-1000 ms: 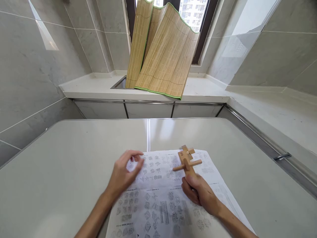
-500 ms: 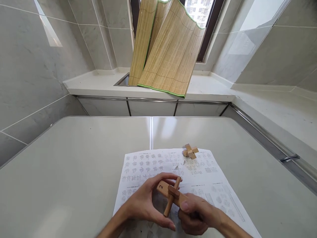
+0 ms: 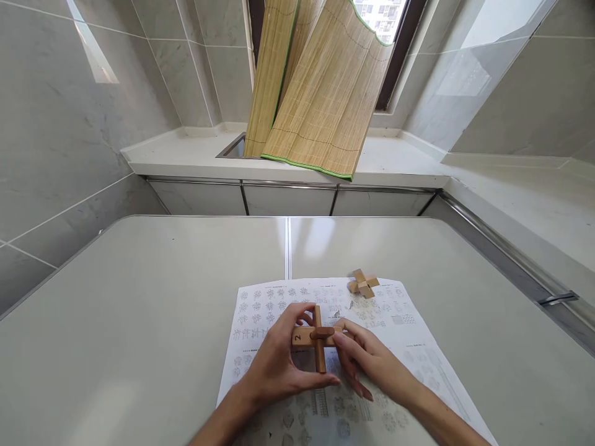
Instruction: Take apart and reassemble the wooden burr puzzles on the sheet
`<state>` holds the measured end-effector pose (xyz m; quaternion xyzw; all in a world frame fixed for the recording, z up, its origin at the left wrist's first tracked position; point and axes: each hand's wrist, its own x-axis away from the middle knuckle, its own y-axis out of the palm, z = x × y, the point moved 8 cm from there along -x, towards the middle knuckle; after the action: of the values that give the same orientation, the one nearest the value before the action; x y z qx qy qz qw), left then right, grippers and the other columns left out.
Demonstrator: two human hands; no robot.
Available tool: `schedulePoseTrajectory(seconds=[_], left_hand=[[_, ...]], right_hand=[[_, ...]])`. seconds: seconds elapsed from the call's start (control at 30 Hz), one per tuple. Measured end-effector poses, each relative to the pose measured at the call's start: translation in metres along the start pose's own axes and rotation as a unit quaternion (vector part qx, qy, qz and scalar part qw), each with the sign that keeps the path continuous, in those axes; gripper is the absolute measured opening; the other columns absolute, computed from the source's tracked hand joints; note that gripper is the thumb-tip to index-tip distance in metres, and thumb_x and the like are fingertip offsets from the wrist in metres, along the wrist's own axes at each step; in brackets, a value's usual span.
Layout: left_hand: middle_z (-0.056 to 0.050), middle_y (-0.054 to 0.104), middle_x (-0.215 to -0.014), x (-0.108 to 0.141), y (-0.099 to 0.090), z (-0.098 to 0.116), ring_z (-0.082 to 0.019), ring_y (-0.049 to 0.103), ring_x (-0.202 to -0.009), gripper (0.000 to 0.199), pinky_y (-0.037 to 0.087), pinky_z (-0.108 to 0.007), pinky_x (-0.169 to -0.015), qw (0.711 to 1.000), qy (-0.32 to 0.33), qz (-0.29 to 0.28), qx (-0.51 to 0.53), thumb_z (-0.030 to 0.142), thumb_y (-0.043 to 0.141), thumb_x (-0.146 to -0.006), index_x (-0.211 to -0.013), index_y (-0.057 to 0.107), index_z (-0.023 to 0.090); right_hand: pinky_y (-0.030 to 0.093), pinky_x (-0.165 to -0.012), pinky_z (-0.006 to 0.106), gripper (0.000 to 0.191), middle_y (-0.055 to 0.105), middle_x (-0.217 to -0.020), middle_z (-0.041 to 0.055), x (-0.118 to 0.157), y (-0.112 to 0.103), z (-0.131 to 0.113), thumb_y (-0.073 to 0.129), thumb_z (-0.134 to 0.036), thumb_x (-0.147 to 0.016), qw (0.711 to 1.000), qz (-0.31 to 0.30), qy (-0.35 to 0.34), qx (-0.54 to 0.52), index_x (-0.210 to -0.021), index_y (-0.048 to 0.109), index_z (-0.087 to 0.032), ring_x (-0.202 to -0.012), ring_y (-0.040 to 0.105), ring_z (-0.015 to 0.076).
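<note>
A wooden burr puzzle [image 3: 304, 337] is held above the paper sheet, in the middle of the head view. It has a flat bar marked "2", a round dowel crossing it, and a darker short piece over the crossing. My left hand [image 3: 274, 362] curls around its left side, with a finger at the dowel's top end and the thumb near its bottom end. My right hand [image 3: 367, 353] pinches the bar's right end between thumb and forefinger, its other fingers loosely bent below. Both hands partly cover the printed sheet [image 3: 251, 371].
A second wooden puzzle [image 3: 364, 284], cross-shaped, lies at the sheet's far right edge. The sheet, printed with small diagrams, rests on a glossy pale table [image 3: 139, 310]. Beyond stand a white ledge [image 3: 186, 155] and a bamboo mat [image 3: 325, 99] leaning by the window.
The puzzle has risen slightly and turned, so its bar is now level and its dowel nearly vertical in view. My right hand has shifted up, its grip loosening from a fist to a fingertip pinch.
</note>
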<state>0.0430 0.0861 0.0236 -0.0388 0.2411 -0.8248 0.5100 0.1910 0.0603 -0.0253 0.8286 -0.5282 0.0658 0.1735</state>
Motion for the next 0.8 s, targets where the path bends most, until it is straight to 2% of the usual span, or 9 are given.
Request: schedulePoseTrajectory(seconds=[0.1,0.2,0.6,0.8], left_hand=[[-0.009,0.062,-0.130,0.0001,0.0021,0.0004,-0.030,0.065,-0.112,0.095,0.057,-0.044,-0.096,1.000,0.010,-0.001,-0.016,0.053,0.097,-0.066,-0.143,0.046,0.031],[-0.008,0.060,-0.132,-0.0001,0.0028,0.0012,-0.029,0.065,-0.113,0.096,0.057,-0.045,-0.097,0.999,0.017,0.001,-0.027,0.048,0.098,-0.066,-0.143,0.045,0.031],[-0.005,0.062,-0.119,0.0003,0.0035,-0.0006,-0.027,0.066,-0.103,0.085,0.057,-0.043,-0.089,0.998,0.009,0.012,-0.065,0.046,0.098,-0.066,-0.131,0.046,0.029],[-0.006,0.063,-0.120,0.0022,0.0011,-0.0014,-0.028,0.066,-0.101,0.093,0.056,-0.043,-0.087,0.993,0.036,0.036,-0.110,0.050,0.100,-0.061,-0.133,0.045,0.030]], right_hand=[[0.039,-0.036,0.017,0.045,0.056,-0.053,-0.0094,-0.0010,-0.0006,-0.0038,0.060,-0.065,-0.100,1.000,0.013,-0.010,0.006,-0.107,0.057,-0.021,-0.038,0.054,0.0108],[0.045,-0.039,0.019,0.045,0.061,-0.060,-0.0077,-0.0029,-0.0015,-0.0059,0.063,-0.064,-0.099,1.000,0.021,-0.022,-0.003,-0.111,0.056,-0.022,-0.041,0.058,0.0109],[0.046,-0.036,0.017,0.046,0.063,-0.065,-0.0076,-0.0069,-0.0028,0.0025,0.065,-0.064,-0.098,0.999,0.029,-0.039,-0.011,-0.114,0.054,-0.023,-0.041,0.062,0.0104],[0.047,-0.037,0.018,0.047,0.063,-0.066,-0.0078,-0.0056,-0.0038,0.0035,0.067,-0.065,-0.097,0.998,0.045,-0.044,-0.018,-0.112,0.054,-0.023,-0.041,0.060,0.0095]])
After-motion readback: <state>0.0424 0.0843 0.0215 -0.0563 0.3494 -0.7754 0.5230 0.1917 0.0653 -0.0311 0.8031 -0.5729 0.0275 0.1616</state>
